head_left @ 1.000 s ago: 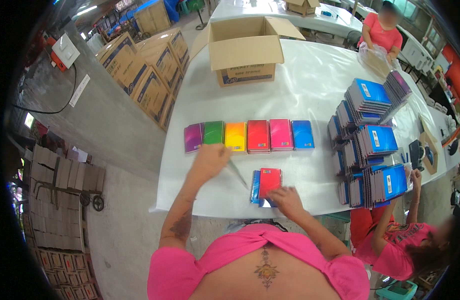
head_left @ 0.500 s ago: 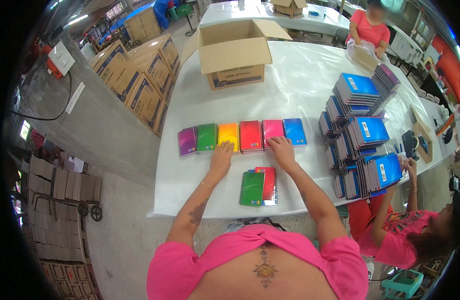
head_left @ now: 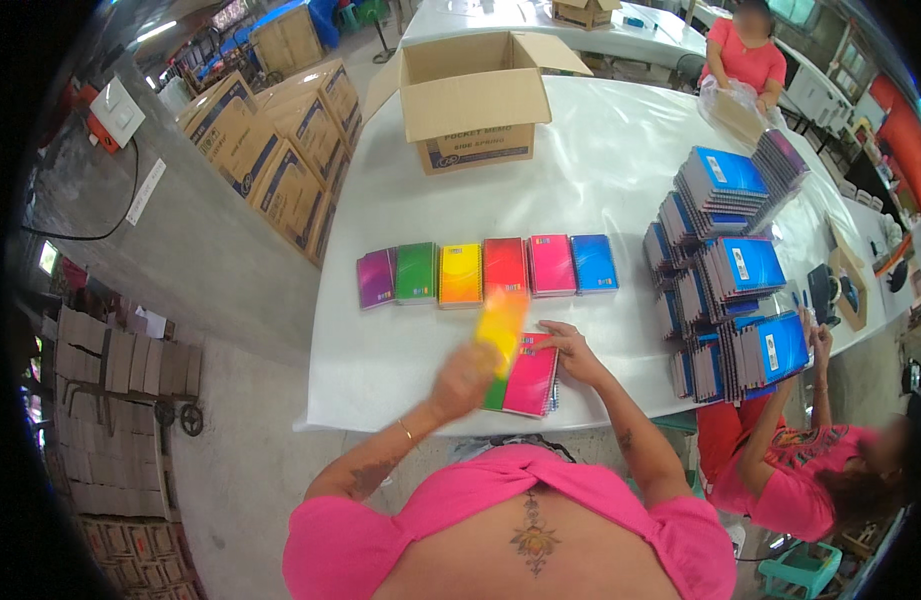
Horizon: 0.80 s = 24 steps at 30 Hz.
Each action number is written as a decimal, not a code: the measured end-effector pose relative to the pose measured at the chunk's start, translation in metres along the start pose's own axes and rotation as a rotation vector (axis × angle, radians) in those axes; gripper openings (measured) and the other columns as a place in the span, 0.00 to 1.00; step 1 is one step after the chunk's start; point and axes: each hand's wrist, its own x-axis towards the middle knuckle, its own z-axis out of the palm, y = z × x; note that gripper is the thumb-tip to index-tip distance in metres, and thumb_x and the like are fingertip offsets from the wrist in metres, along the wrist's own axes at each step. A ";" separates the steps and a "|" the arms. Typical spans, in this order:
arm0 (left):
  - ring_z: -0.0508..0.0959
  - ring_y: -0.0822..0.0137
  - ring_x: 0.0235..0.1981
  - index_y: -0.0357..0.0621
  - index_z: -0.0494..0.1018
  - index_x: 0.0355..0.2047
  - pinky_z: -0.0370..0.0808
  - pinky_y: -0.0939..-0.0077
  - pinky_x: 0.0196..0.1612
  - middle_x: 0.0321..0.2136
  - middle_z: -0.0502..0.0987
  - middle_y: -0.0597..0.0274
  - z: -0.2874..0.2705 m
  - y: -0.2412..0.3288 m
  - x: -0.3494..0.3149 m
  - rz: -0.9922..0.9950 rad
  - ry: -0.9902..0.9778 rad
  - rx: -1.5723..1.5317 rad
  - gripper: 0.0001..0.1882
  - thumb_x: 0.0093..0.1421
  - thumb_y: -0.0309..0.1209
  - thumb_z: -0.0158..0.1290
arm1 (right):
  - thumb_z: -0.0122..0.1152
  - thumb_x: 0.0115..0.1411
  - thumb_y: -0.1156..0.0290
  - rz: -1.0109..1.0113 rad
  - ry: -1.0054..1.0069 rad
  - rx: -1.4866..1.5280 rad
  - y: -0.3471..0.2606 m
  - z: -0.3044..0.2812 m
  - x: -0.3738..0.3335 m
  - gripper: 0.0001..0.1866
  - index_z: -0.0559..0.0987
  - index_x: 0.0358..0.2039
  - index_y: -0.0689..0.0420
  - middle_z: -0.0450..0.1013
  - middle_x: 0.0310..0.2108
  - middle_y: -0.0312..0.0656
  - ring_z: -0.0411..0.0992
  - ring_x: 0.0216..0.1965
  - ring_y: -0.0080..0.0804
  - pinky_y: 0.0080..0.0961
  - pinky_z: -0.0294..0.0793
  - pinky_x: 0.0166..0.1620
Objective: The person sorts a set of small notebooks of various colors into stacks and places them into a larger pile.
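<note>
My left hand [head_left: 462, 381] grips a yellow notebook [head_left: 501, 328], blurred by motion, above the left side of a small near pile. On top of that pile lies a pink notebook [head_left: 529, 381], its upper right edge held by the bent fingers of my right hand [head_left: 570, 352]. A strip of a green notebook [head_left: 496, 394] shows beneath it. Beyond my hands runs a row of spiral notebook stacks: purple [head_left: 376, 278], green [head_left: 416, 272], yellow [head_left: 460, 275], red [head_left: 505, 262], pink [head_left: 551, 265] and blue [head_left: 593, 263].
An open cardboard box [head_left: 477, 120] stands at the table's far side. Tall piles of blue-covered notebooks [head_left: 745, 265] fill the right. One person [head_left: 795, 455] sits at the near right, another [head_left: 745, 60] at the far right. Closed cartons [head_left: 280, 150] are stacked left of the table.
My left hand has lifted a yellow notebook off the row and swung it toward me. My right hand has brought a pink one onto the near pile, covering the red and part of the green.
</note>
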 end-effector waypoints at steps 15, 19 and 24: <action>0.74 0.48 0.50 0.38 0.73 0.51 0.70 0.56 0.54 0.49 0.76 0.50 0.009 -0.117 0.007 -0.582 0.107 0.184 0.19 0.60 0.30 0.54 | 0.60 0.51 0.78 -0.094 0.347 -0.367 -0.022 0.027 0.102 0.27 0.73 0.55 0.57 0.71 0.53 0.47 0.67 0.57 0.47 0.42 0.67 0.57; 0.73 0.46 0.51 0.38 0.71 0.54 0.68 0.53 0.57 0.53 0.72 0.46 -0.017 -0.179 -0.028 -1.045 0.231 0.445 0.24 0.58 0.35 0.58 | 0.64 0.53 0.74 0.057 0.215 -0.544 -0.016 0.038 0.120 0.28 0.73 0.56 0.53 0.72 0.52 0.43 0.68 0.55 0.45 0.44 0.66 0.56; 0.75 0.43 0.47 0.35 0.73 0.47 0.71 0.51 0.52 0.45 0.75 0.41 -0.048 -0.234 -0.064 -1.369 0.079 0.422 0.22 0.57 0.37 0.59 | 0.63 0.55 0.75 -0.027 0.208 -0.553 -0.019 0.024 0.125 0.22 0.78 0.52 0.51 0.74 0.45 0.41 0.71 0.48 0.44 0.42 0.69 0.51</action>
